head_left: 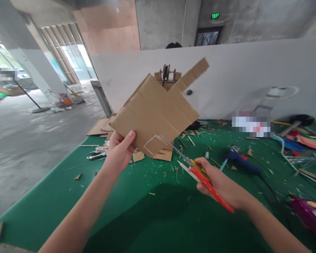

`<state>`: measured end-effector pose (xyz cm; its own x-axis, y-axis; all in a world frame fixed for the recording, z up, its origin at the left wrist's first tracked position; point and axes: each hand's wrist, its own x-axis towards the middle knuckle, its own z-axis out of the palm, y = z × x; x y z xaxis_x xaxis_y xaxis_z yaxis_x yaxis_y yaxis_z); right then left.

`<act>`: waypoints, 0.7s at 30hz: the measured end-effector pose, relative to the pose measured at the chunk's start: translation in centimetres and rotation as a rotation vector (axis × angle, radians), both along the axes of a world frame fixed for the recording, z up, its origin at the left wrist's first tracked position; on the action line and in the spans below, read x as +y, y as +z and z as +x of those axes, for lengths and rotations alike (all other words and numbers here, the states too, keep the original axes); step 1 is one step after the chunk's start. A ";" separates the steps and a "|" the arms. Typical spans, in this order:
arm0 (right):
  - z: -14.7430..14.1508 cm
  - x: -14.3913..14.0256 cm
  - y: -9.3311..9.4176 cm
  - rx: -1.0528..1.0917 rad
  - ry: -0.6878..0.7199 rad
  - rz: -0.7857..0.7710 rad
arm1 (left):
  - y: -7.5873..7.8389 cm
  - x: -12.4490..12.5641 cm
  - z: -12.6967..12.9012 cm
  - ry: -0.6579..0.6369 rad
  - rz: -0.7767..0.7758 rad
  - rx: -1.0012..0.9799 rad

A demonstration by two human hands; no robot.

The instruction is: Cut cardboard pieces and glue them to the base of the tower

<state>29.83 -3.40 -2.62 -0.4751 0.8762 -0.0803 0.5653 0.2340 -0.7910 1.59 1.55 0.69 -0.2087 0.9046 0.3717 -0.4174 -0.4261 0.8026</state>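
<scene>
My left hand (122,149) grips the lower left edge of a brown cardboard piece (158,109), thumb on the near face. The piece is held up and tilted, with a narrow strip sticking out at its upper right. White lines form a small outline near its lower corner. My right hand (213,177) is closed around scissors (204,179) with red and yellow handles. Their thin metal tip reaches the cardboard's lower right edge beside the white lines. A white, pointed, pen-like stick (186,170) also runs into my right hand; its kind is unclear.
A blue glue gun (242,163) lies on the green table (137,214) to the right, near a purple object (309,214). Pliers (97,155) rest at the left. Cardboard scraps (163,154) lie behind my hands. A small cardboard structure (170,75) stands before the white partition (221,77).
</scene>
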 end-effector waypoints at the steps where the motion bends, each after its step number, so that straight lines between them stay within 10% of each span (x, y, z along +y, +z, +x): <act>1: 0.1 0.1 -0.2 0.061 0.015 -0.016 | 0.5 0.3 0.4 -0.014 0.018 0.031; 7: 0.9 0.7 -0.9 0.252 0.095 0.039 | 2.7 2.2 2.8 -0.087 0.054 0.146; 21: 1.8 0.7 -1.9 0.210 0.082 0.053 | 2.1 3.4 4.4 -0.114 -0.016 0.113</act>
<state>31.66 -2.65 -4.47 -0.5461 0.8346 0.0730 0.3667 0.3164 -0.8749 6.00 4.98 2.78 -0.0619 0.9258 0.3728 -0.3689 -0.3683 0.8534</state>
